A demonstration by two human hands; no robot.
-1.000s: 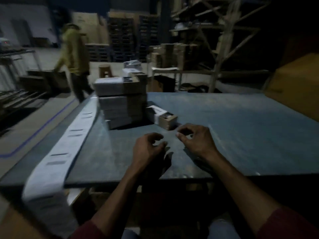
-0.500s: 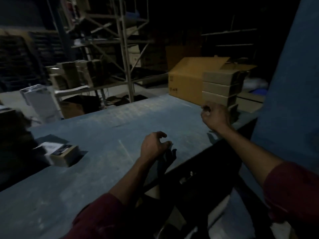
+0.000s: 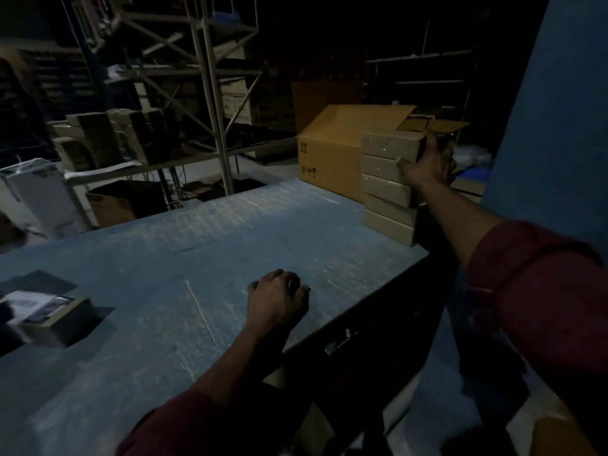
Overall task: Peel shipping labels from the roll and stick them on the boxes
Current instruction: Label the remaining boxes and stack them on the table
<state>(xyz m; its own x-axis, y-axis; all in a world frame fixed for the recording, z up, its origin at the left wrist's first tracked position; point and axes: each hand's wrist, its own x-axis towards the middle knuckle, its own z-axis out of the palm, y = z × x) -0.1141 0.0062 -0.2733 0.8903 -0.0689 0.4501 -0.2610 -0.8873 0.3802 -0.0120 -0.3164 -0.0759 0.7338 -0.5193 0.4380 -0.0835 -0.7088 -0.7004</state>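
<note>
Head view, dim light. My right hand (image 3: 427, 164) is stretched out to the stack of small boxes (image 3: 386, 189) at the far right corner of the blue table (image 3: 197, 258), thumb laid on the front face, fingers wrapped round the side of the upper boxes. Five boxes in the stack, upright. Just behind it stands a large open carton (image 3: 335, 149).

My left hand (image 3: 278, 299) rests near the table's front edge, knuckles up, fingers loosely curled; cannot tell whether anything is pinched under them.

One small box (image 3: 52, 319) with a label on top lies at the left edge, well apart from the stack. Metal shelving (image 3: 214, 93) beyond the table.
</note>
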